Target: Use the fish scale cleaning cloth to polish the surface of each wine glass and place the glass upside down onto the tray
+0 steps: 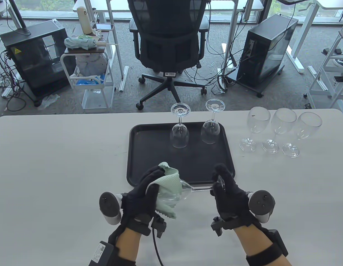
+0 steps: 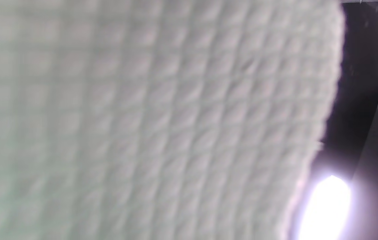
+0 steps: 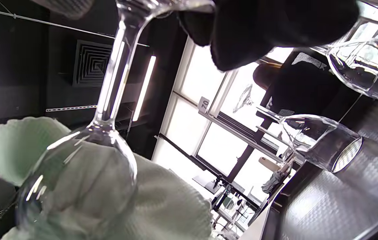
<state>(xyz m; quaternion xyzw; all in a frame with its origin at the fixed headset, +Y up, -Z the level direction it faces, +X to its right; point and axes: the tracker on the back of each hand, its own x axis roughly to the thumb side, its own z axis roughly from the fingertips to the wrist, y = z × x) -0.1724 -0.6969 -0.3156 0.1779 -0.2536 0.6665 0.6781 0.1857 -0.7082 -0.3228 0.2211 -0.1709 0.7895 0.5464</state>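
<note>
A wine glass lies sideways in the air over the black tray's near edge. My left hand wraps the pale green fish scale cloth round its bowl. My right hand pinches its foot and stem end. The right wrist view shows the stem running down into the cloth-covered bowl. The cloth fills the left wrist view. Two glasses stand upside down at the back of the tray.
Three upright wine glasses stand in a row on the white table right of the tray. Behind the table are an office chair, a cart and computer cases on the floor.
</note>
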